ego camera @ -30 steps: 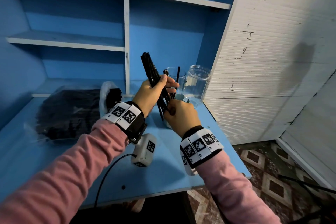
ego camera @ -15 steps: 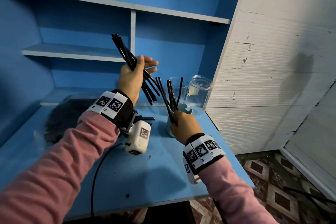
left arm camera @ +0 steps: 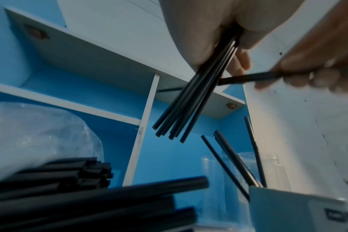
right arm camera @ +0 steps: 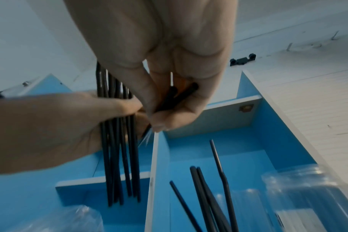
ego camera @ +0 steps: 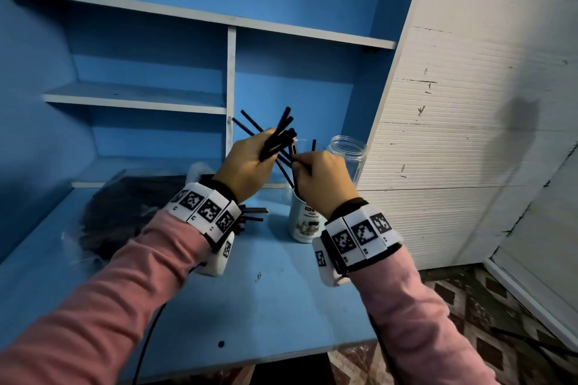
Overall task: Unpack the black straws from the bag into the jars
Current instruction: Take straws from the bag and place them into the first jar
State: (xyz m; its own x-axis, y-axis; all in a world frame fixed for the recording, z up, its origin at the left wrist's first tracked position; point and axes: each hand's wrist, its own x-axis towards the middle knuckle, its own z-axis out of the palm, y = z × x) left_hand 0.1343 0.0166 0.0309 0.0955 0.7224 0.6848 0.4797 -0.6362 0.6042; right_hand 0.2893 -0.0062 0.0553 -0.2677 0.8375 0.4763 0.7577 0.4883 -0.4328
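Dim, cool light fills all three views, with a soft dark shadow on the white panel wall, wide-angle bending of the shelf edges, and smeared, unfocused wrist views where nearby skin looks washed-out pale.

- Two hands: left hand at about 9 o'clock of the right hand, each gripping black straws.
- One bundle of black straws in the left hand; roughly eight ends show, exact count unclear.
- Two straws pinched in the right hand.
- Four straws stand in the labelled jar.
- Three jars: that one and two clear jars at its 12 to 1 o'clock.
- One bag of straws, too many to count, on the bench.
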